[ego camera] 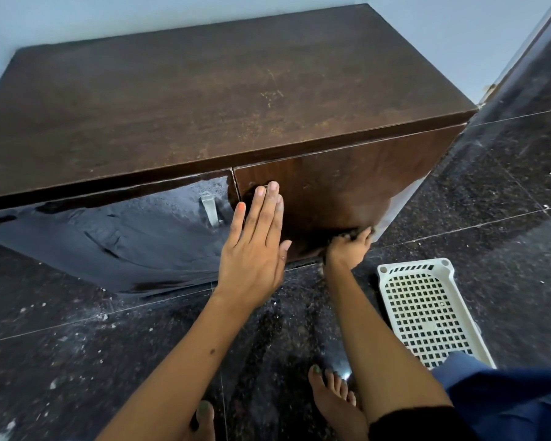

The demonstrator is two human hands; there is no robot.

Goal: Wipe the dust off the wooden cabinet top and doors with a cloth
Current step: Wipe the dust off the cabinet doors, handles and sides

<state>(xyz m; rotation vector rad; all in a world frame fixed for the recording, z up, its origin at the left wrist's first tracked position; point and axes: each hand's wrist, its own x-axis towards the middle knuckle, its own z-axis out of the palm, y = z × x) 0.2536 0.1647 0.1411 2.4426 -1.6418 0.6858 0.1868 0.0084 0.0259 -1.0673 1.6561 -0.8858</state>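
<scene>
Left hand (255, 240) flat, fingers straight, palm against the right door (341, 189) near the seam. Right hand (349, 249) low at that door's bottom edge, grip clamped on a dark cloth (347, 233) pressed to the wood. Left door (109, 230) glossy, with handle (211, 210). Cabinet top (204, 100) shows scuffs. White basket (427, 310) on the floor (77, 345), right of the arm.

Basket (427, 313) right of cabinet (204, 100)

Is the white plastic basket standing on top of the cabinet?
No, the white basket lies on the dark floor to the right of the cabinet, beside the person's right arm.
</scene>
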